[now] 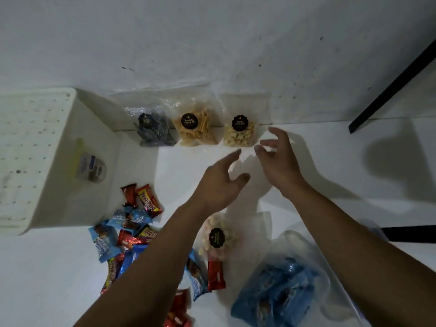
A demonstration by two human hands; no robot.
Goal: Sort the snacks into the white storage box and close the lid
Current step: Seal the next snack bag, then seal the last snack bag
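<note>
"Beng-Beng" on a red-and-yellow wrapper [149, 201]; black round pouch stickers [238, 123] too blurred to read.

Two bare forearms enter from six o'clock, no sleeves, watch, rings or bands visible. The left hand [220, 185] and right hand [279, 159] are ungloved, fingers slender with short nails, the fingertips slightly blurred near twelve o'clock.

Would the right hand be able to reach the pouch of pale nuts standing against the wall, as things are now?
Probably yes. The right hand is open and empty, just to the side of the pale nut pouch, with only bare table between them. The left hand is lower and not in the way.
</note>
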